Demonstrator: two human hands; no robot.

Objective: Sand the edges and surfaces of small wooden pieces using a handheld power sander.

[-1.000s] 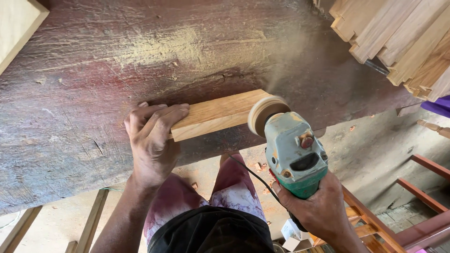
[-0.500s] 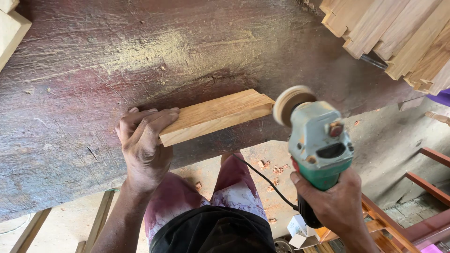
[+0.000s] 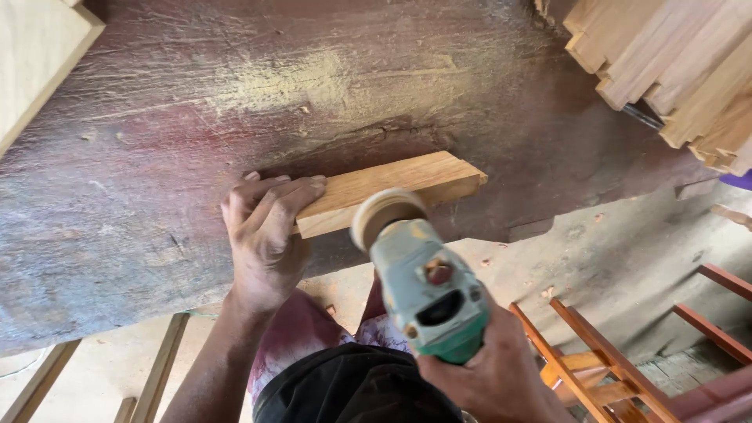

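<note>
A short light wooden block (image 3: 392, 188) lies near the front edge of a worn dark workbench (image 3: 157, 141). My left hand (image 3: 266, 235) presses down on the block's left end, fingers laid over its top. My right hand (image 3: 493, 368) grips a green angle grinder (image 3: 427, 286) by its body. The grinder's round sanding disc (image 3: 385, 213) sits against the block's near side, about midway along it.
A stack of light wooden pieces (image 3: 674, 63) rests at the bench's far right. A pale board (image 3: 35, 55) lies at the top left. Reddish wooden frames (image 3: 611, 360) stand on the floor to the lower right. Wood strips (image 3: 157, 368) show at lower left.
The grinder has swung left from beyond the block's right end to its near side at the middle. My left hand stays pressed on the block's left end.
</note>
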